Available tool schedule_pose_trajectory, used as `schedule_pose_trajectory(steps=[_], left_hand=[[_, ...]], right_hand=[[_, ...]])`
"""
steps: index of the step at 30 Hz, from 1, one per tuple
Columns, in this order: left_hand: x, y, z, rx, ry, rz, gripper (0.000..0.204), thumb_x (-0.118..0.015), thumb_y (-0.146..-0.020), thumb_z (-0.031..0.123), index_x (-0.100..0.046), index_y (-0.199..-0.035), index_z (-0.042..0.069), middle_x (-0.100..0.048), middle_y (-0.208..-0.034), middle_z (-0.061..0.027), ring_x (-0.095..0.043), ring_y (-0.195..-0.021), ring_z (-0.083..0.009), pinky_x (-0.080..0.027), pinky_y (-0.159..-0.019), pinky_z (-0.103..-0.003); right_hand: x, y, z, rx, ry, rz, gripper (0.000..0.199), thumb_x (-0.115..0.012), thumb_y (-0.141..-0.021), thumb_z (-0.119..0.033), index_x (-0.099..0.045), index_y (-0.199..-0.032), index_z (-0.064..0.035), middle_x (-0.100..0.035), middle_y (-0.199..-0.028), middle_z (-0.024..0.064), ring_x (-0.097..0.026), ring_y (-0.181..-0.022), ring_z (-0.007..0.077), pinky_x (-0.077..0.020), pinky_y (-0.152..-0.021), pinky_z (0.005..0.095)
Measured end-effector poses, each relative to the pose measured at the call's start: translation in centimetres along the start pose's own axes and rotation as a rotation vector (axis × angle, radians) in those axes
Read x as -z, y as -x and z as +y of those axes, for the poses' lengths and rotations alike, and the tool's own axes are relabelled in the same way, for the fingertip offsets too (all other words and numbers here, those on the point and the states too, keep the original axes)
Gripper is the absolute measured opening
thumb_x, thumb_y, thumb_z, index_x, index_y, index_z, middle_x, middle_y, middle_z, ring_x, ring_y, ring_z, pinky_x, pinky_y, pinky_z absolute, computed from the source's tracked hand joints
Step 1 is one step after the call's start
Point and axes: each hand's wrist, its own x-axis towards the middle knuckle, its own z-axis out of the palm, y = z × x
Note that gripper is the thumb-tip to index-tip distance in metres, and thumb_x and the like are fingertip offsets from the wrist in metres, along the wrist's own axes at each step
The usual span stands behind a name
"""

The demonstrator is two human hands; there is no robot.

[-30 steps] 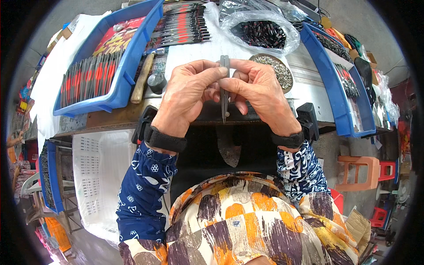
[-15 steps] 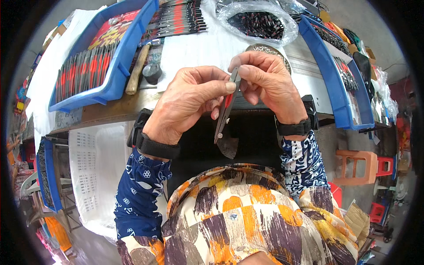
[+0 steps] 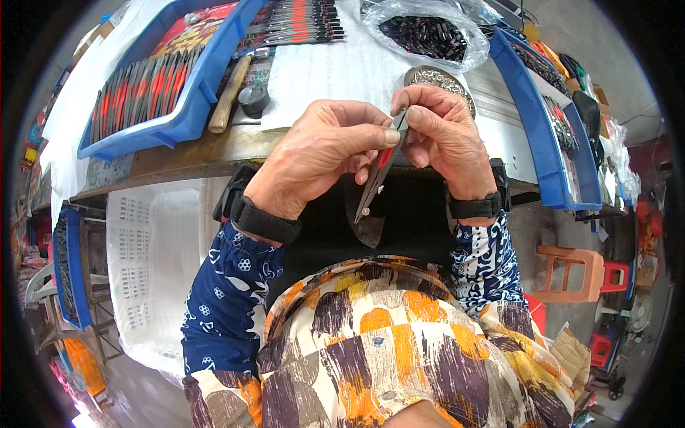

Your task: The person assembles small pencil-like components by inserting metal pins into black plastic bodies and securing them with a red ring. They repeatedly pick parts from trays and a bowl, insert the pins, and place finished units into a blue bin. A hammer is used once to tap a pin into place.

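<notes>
Your left hand (image 3: 321, 153) and right hand (image 3: 439, 139) pinch shut on the slim red-and-grey tool (image 3: 377, 175) near you | its long axis steep, tip down-left | far left: blue tray (image 3: 193, 118), hammer (image 3: 232, 96)

Bright, even daylight with soft shadows; sharp at the centre, strong fisheye bending and black vignette at the rim.
</notes>
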Motion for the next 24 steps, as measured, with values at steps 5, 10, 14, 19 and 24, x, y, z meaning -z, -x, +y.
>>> schedule_pose_trajectory(steps=[5, 10, 14, 19, 24], left_hand=[[0.2, 0.1, -0.2, -0.01, 0.002, -0.012, 0.014, -0.07, -0.088, 0.012, -0.065, -0.096, 0.002, -0.063, -0.073, -0.0013, -0.056, -0.054, -0.0053, -0.046, -0.045, -0.016], [0.4, 0.0, -0.2, -0.028, -0.021, 0.004, 0.014, -0.07, -0.089, 0.012, -0.065, -0.096, 0.002, -0.063, -0.072, -0.0014, -0.056, -0.053, -0.0053, -0.047, -0.045, -0.016], [0.5, 0.2, -0.2, -0.059, -0.036, 0.031, 0.013, -0.07, -0.089, 0.013, -0.065, -0.096, 0.002, -0.064, -0.072, -0.0014, -0.057, -0.053, -0.0055, -0.048, -0.045, -0.016], [0.9, 0.5, -0.4, -0.098, -0.051, 0.121, 0.014, -0.07, -0.089, 0.013, -0.066, -0.096, 0.002, -0.065, -0.073, -0.0021, -0.059, -0.054, -0.0056, -0.049, -0.046, -0.017], [0.7, 1.2, -0.1, -0.247, -0.13, 0.247, 0.016, -0.071, -0.088, 0.01, -0.067, -0.096, -0.003, -0.068, -0.077, -0.0056, -0.06, -0.057, -0.0073, -0.05, -0.05, -0.019]], right_hand=[[-0.1, 0.1, 0.1, -0.007, 0.023, 0.028, 0.022, -0.067, -0.092, -0.015, -0.064, -0.105, 0.0022, -0.069, -0.082, 0.0068, -0.058, -0.052, 0.0056, -0.0471, -0.043, 0.0151], [-0.3, -0.3, 0.2, -0.008, 0.047, 0.04, 0.023, -0.067, -0.092, -0.016, -0.065, -0.105, 0.0028, -0.069, -0.082, 0.0076, -0.058, -0.052, 0.0059, -0.0471, -0.043, 0.0155], [-0.8, -0.1, 0.3, -0.015, 0.115, 0.097, 0.025, -0.066, -0.092, -0.017, -0.065, -0.106, 0.0039, -0.068, -0.082, 0.0072, -0.058, -0.052, 0.0068, -0.048, -0.045, 0.0161], [-1.8, 0.2, 0.4, -0.038, 0.251, 0.155, 0.032, -0.068, -0.091, -0.013, -0.061, -0.114, 0.0072, -0.068, -0.081, 0.0072, -0.061, -0.055, 0.0088, -0.0495, -0.046, 0.0185], [-4.5, 0.8, 0.6, -0.118, 0.426, 0.176, 0.044, -0.069, -0.087, -0.006, -0.052, -0.125, 0.0085, -0.071, -0.086, 0.0102, -0.064, -0.063, 0.0087, -0.0511, -0.051, 0.0193]])
